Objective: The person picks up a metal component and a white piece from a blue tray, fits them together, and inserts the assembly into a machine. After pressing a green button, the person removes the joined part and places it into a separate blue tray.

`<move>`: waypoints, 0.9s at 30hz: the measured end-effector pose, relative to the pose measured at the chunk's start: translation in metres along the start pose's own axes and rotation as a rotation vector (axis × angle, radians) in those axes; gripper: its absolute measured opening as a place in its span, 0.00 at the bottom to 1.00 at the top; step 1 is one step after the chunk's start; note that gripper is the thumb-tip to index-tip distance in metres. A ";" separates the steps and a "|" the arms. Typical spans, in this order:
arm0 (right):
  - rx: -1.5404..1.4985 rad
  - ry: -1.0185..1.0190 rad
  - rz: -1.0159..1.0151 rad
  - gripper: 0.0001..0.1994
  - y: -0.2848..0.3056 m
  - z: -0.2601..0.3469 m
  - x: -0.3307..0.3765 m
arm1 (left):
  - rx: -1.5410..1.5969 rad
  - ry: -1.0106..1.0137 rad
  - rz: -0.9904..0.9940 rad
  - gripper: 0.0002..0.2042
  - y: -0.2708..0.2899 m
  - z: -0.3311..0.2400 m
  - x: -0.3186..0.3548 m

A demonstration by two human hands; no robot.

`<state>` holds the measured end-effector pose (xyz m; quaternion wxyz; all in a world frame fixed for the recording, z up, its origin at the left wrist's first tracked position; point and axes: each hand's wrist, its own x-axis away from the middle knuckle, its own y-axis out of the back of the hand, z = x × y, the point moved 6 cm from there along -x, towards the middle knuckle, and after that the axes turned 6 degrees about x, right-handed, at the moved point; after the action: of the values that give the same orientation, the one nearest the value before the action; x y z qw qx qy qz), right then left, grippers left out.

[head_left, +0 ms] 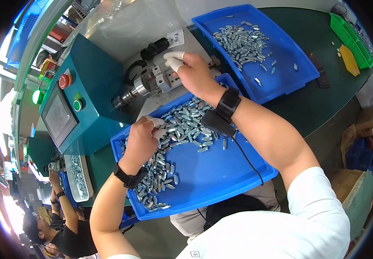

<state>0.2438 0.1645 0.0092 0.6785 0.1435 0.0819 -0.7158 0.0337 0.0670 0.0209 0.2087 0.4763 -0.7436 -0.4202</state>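
Just under the fingertips of the left hand, small shiny metal pieces lie heaped in the near blue tray. That hand is bent, palm down, thumb and fingers close together at the heap; its knuckles hide the grip, so whether a piece is held cannot be told. Ahead and to its right, the right hand reaches over the metal clamping fixture, thumb and forefinger stretched out side by side in white finger covers. Its fingers mask that end of the fixture, and whether they pinch anything cannot be made out.

Between the hands and farther left, the round metal chuck points its long axis at the right hand, slanting away from the person. Around the left hand the pieces point every way, many overlapping. To the right of that hand, one loose piece lies with its long axis running toward and away from the person. A black box below the right wrist covers part of the heap, and the left wrist with its black band covers more.

To the right of the right hand, a far blue tray carries more pieces, too small for their ends to be told apart. Left of both hands stands a teal machine housing. Beyond the left forearm, another person is partly cut off by the dark rim.
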 end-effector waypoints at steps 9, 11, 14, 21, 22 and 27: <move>0.120 0.026 -0.011 0.14 0.001 0.008 0.006 | -0.049 -0.286 -0.263 0.09 0.044 -0.052 -0.025; 0.132 0.007 -0.017 0.14 0.004 0.007 0.005 | -0.065 -0.337 -0.353 0.08 0.050 -0.057 -0.046; 0.089 0.007 -0.006 0.14 0.003 -0.002 0.003 | -0.098 -0.387 -0.428 0.06 0.053 -0.052 -0.079; 0.118 -0.028 0.054 0.15 0.001 0.007 0.005 | -0.274 -0.345 -0.295 0.06 0.052 -0.013 -0.112; 0.133 -0.026 0.064 0.15 0.001 0.010 0.005 | -0.284 -0.364 -0.271 0.08 0.051 -0.013 -0.113; 0.258 -0.021 0.057 0.15 0.000 0.002 0.006 | -0.326 -0.457 -0.323 0.11 0.052 -0.035 -0.091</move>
<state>0.2434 0.1583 0.0092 0.6754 0.2246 -0.0221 -0.7021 0.0728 0.1431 0.0909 0.0405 0.4419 -0.6089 -0.6575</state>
